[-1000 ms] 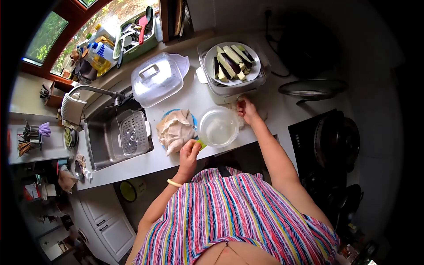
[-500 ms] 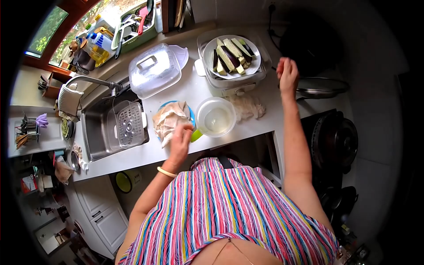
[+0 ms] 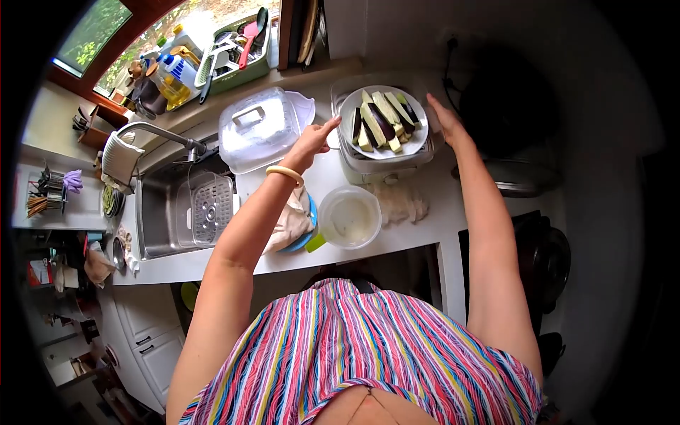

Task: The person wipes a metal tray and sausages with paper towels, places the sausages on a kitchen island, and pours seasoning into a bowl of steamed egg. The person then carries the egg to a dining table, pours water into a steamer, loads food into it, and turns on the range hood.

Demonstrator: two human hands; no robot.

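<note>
A white plate [image 3: 348,106] of cut eggplant strips [image 3: 379,124] rests on top of a food steamer [image 3: 382,167] with a clear plastic tier. At the steamer's left side, by its white handle [image 3: 333,140], is my left hand [image 3: 312,144], thumb stretched toward the plate and the fingers slightly bent. My right hand [image 3: 448,123] is at the opposite side, its fingers long and straight beside the clear tier. Whether either hand touches the steamer is hard to tell. Neither hand visibly holds anything.
Nearer me stand a clear measuring jug [image 3: 350,218] with a green handle and a cloth [image 3: 289,225] on a blue plate. A clear lid [image 3: 258,126] lies left of the steamer. The sink [image 3: 159,227] holds a perforated tray [image 3: 212,205]. At right is a glass pan lid [image 3: 520,177].
My left hand has left the cloth and jug handle and reached forward to the steamer's left side. My right hand has moved slightly left, its fingers straightening beside the steamer.
</note>
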